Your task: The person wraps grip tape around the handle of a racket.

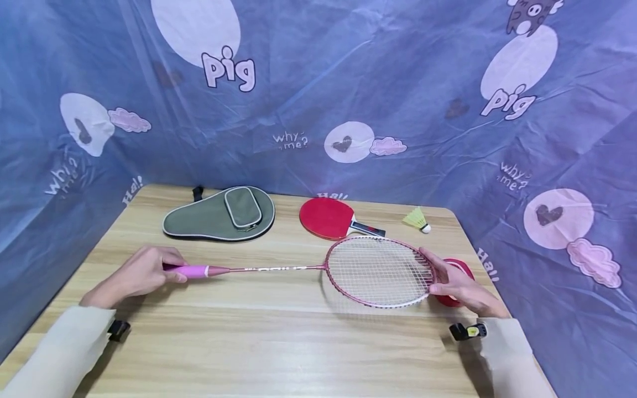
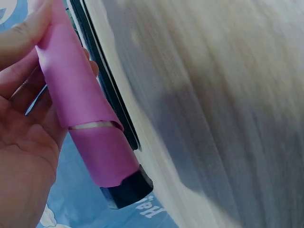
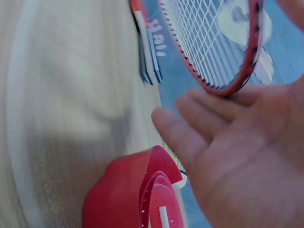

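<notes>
A badminton racket point(image 1: 283, 269) with a pink handle and a reddish and white head is held level above the table, casting a shadow. My left hand point(image 1: 144, 273) grips the pink handle point(image 2: 78, 90); the black butt cap point(image 2: 128, 187) sticks out past the palm in the left wrist view. At the other end my right hand point(image 1: 460, 284) holds the tip of the head between thumb and fingers. In the right wrist view the racket rim point(image 3: 247, 61) lies against the fingers point(image 3: 183, 137), whose outer ones stretch out fairly straight.
A red curved object point(image 3: 128, 190) of unclear kind sits beneath my right hand. Along the back of the wooden table point(image 1: 278, 342) lie a green paddle case point(image 1: 204, 218), a red table tennis paddle point(image 1: 323, 218) and a yellow shuttlecock point(image 1: 415, 218). Blue printed cloth point(image 1: 308, 83) surrounds the table.
</notes>
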`<state>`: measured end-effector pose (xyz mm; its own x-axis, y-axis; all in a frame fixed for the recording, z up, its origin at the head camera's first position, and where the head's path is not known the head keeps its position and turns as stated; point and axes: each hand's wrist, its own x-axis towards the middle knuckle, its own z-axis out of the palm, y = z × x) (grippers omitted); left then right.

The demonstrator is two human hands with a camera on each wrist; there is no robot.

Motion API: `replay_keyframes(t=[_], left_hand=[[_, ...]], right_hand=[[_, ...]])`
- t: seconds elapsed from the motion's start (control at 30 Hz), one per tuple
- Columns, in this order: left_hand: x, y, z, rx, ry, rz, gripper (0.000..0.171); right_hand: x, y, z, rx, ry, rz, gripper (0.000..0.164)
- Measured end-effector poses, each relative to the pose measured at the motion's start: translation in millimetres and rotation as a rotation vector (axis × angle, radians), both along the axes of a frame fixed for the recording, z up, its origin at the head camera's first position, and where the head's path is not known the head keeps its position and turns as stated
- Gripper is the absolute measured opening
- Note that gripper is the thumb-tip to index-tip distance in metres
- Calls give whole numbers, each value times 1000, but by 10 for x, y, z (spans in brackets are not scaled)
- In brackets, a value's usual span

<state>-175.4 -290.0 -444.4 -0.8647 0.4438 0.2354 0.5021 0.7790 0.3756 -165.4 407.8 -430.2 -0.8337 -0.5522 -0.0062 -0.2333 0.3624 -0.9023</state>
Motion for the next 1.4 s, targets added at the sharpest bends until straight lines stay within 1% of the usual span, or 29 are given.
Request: replay_keyframes(t=[0.03,0.1,0.23,0.27,0.33,0.43,0.5,0.6,0.67,0.73,0.87,1.0,1.07,1.17,1.3,1.4], left_hand=[[-3,3,-6,6,3,-1,19],[-7,14,-11,14,1,4,19],[-1,56,14,27,-20,36,21],[5,76,30,31,-31,51,21],[18,131,56,46,-40,69,23],[42,232,86,71,-28,91,29],[56,300,87,86,25,87,33],[67,369,70,100,133,67,37],[67,397,47,96,227,49,36],[64,410,32,84,303,33,36],[35,420,21,33,433,1,34],[-14,453,28,4,512,-59,36],[-25,473,34,-7,543,-78,37],[-29,495,43,-37,592,-91,39],[-29,514,45,-85,647,-99,40],[-52,536,52,-139,694,-113,36]], right_hand=[[-16,36,-14,-66,-22,43,89],[-50,91,-38,-173,-54,105,91],[-108,113,-65,-371,-114,151,88],[-118,111,-67,-414,-118,152,86],[-133,108,-68,-524,-144,183,81],[-160,101,-55,-663,-160,247,75],[-175,103,-40,-717,-149,285,72],[-191,111,-11,-754,-123,313,68],[-192,119,9,-771,-122,318,67],[-195,120,30,-784,-123,322,66],[-203,99,83,-777,-117,292,66],[-217,66,160,-780,-94,264,66],[-235,49,206,-797,-78,258,66],[-265,32,282,-831,-60,254,65],[-277,8,389,-851,-4,230,64],[-287,-55,495,-870,53,212,63]])
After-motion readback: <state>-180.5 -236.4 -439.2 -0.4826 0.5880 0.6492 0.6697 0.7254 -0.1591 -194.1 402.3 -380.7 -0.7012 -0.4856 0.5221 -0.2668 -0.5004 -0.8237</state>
